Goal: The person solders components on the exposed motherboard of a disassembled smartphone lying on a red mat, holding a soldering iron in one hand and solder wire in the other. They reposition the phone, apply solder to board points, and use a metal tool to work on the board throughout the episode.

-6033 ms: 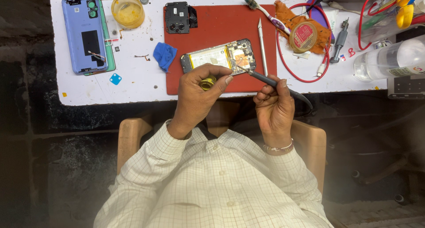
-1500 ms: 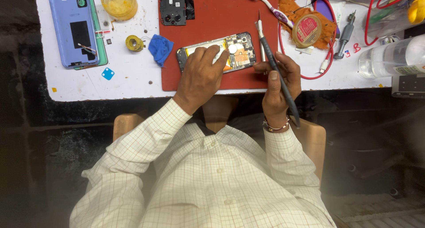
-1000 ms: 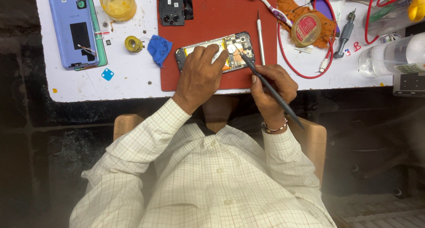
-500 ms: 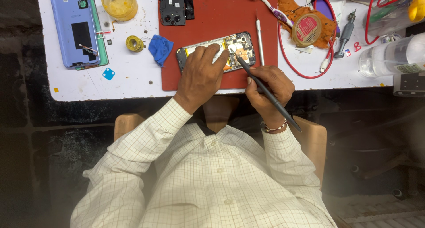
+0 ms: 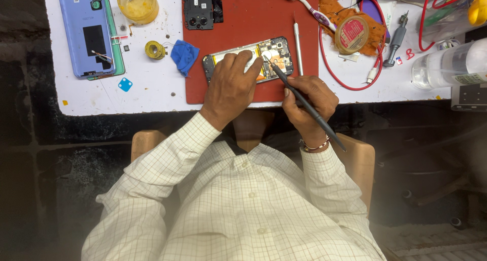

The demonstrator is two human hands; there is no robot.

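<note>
Left hand point(image 5: 231, 86): I see my fingers spread flat, pressing down on the opened phone point(image 5: 276, 55); they grip nothing, just pin it.
Right hand point(image 5: 307, 101): my fingers pinch narrow around a dark slim tool point(image 5: 304, 103), held like a pen.
Tool tip: it meets the phone's exposed insides just beyond my left fingertips.
Phone: it lies on the red mat point(image 5: 243, 27), under my left fingers, circuitry showing at the uncovered end.
Just past my right fingers: a thin metal pick point(image 5: 298, 48) lies on the mat.
Beside my left hand: a blue cloth point(image 5: 183, 55), touching the mat's edge.
Farther out: a purple back cover point(image 5: 86, 30) on the white table point(image 5: 152, 93).
</note>
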